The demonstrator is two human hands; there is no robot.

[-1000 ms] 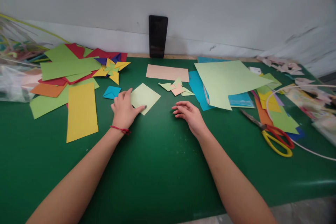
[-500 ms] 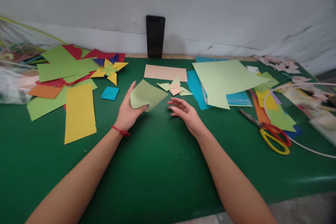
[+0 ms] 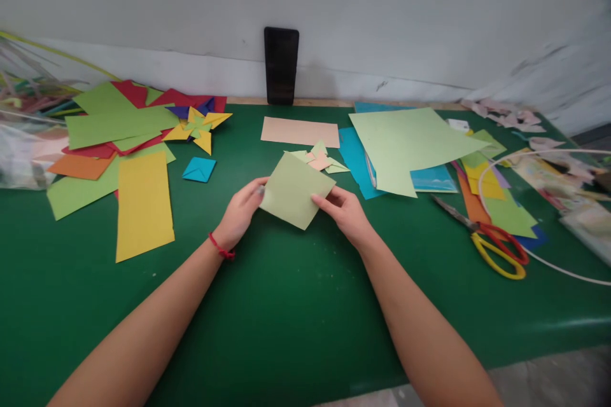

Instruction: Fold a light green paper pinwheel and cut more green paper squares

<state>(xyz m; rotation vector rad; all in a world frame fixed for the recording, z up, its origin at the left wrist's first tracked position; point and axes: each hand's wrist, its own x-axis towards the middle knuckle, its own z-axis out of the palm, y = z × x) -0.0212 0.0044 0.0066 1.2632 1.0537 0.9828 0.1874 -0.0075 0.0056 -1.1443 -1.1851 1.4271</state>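
A pale green square of paper (image 3: 296, 194) is held up between both hands, turned so one corner points down. My left hand (image 3: 242, 208), with a red cord on its wrist, pinches the left corner. At the right corner, my right hand (image 3: 344, 211) grips the sheet with its thumb on top and fingers behind. Just behind the square lies a folded pale green and peach paper star (image 3: 319, 158), partly covered by it. Beyond that is a peach paper strip (image 3: 300, 132). A folded blue paper piece (image 3: 199, 169) rests left of my left hand.
On the left lie a yellow sheet (image 3: 145, 206), a folded yellow, green and purple star (image 3: 199, 128) and green sheets (image 3: 119, 128). At right are a large pale green sheet (image 3: 405, 140), scissors (image 3: 491, 238) and a white cord (image 3: 554, 261). A black phone (image 3: 281, 67) leans against the wall.
The pale green square has moved right and toward me, now lying flatter in view. My right hand, empty before, has closed on its right corner. My left hand has shifted its hold to the left corner.
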